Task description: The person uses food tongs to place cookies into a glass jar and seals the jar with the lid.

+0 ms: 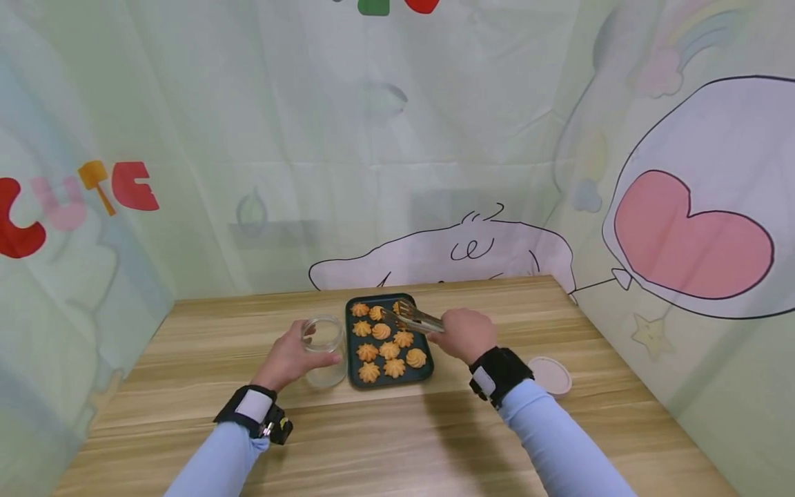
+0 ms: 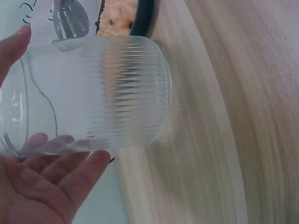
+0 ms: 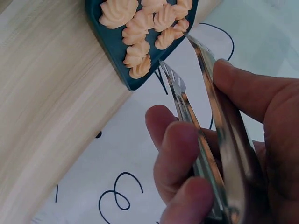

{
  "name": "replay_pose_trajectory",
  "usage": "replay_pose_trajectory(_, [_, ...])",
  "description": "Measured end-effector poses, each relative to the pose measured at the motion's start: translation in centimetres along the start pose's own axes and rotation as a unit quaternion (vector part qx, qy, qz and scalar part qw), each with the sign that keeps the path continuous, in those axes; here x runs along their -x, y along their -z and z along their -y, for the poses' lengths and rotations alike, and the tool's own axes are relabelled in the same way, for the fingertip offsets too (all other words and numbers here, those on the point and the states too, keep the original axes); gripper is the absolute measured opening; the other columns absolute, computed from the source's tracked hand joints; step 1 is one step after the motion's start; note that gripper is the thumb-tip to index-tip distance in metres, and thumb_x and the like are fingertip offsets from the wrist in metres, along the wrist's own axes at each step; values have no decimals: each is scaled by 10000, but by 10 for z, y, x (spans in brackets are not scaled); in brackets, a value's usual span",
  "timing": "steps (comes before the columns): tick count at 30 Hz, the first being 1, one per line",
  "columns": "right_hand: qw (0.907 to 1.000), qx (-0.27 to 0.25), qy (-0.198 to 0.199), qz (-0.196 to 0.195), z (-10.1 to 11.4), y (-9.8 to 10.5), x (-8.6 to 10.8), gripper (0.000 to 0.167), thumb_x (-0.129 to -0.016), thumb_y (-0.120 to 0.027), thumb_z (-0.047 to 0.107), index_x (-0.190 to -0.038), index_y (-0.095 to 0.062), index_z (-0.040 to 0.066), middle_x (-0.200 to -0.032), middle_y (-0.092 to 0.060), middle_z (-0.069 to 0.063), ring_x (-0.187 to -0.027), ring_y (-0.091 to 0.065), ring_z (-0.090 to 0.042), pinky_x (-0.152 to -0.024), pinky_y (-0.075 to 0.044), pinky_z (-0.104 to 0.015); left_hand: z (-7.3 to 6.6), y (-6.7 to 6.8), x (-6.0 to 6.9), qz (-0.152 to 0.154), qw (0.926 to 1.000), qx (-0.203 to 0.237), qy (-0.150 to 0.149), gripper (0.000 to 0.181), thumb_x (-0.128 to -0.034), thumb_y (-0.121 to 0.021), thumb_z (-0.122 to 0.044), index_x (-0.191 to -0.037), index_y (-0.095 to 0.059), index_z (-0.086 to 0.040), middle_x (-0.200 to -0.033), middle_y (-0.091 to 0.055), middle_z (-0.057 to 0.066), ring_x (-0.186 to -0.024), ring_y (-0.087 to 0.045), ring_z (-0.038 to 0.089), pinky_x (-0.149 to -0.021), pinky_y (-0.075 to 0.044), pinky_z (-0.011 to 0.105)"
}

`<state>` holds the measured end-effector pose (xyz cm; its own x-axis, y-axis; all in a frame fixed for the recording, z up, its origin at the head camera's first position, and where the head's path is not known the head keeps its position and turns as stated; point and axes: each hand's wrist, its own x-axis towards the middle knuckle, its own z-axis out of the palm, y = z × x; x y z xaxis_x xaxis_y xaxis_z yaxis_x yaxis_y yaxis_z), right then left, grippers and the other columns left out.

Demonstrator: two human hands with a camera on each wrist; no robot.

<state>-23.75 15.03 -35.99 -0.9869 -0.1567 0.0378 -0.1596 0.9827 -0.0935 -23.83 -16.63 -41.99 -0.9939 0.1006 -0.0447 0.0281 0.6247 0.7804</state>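
Observation:
My left hand (image 1: 292, 357) grips a clear glass jar (image 2: 107, 88) with a ribbed lower part, thumb on one side and fingers on the other. The jar stands upright and uncovered on the table, just left of a dark baking tray (image 1: 388, 382). Swirled piped cookies (image 1: 389, 350) lie in rows on that tray. Above its right side, my right hand (image 1: 466, 335) holds metal serving tongs (image 3: 229, 140) between thumb and fingers. The tongs' slotted tips are spread apart near the far cookies; in the right wrist view nothing shows clamped between them.
A pale round lid (image 1: 550, 376) lies on the wooden table (image 1: 385, 442), right of the tray and beside my right forearm. Behind the table hangs a printed curtain (image 1: 373, 172) with cartoon drawings, and it continues along both sides.

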Motion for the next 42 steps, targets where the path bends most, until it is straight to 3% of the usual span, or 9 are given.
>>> replay_pose_trajectory(8, [9994,130,92,323,14,1,-3,390,-894,-721,418,-675,-602,118,-602,-496,13,-539,-449,-158,-481,-358,-299,1,2,-2,14,9999,-126,-75,1076,-701,-851,-550,-1458,-348,24,-1394,-517,239,-1264,-488,428,-977,-438,559])
replay_pose_trajectory(20, [9985,135,76,517,24,-6,-9,355,-885,-737,395,-714,-648,96,-640,-569,-2,-580,-533,-170,-542,-469,-346,1,2,-3,97,9997,-111,-192,1025,-759,-856,-418,-1503,-298,13,-1397,-514,253,-1266,-486,436,-972,-447,555])
replay_pose_trajectory(29, [9989,63,188,430,32,-13,-9,305,-877,-760,310,-688,-663,91,-619,-562,7,-555,-527,-159,-528,-480,-327,3,3,-4,42,9997,-116,-213,996,-748,-865,-412,-1482,-339,8,-1393,-512,267,-1264,-486,448,-980,-437,569])
replay_pose_trajectory(42, [9997,-60,242,-82,27,-29,-2,315,-845,-791,271,-647,-614,103,-572,-490,18,-511,-452,-150,-463,-413,-317,3,1,-3,-51,9997,-98,-217,1012,-717,-873,-458,-1461,-370,9,-1374,-535,253,-1241,-511,436,-980,-436,566])
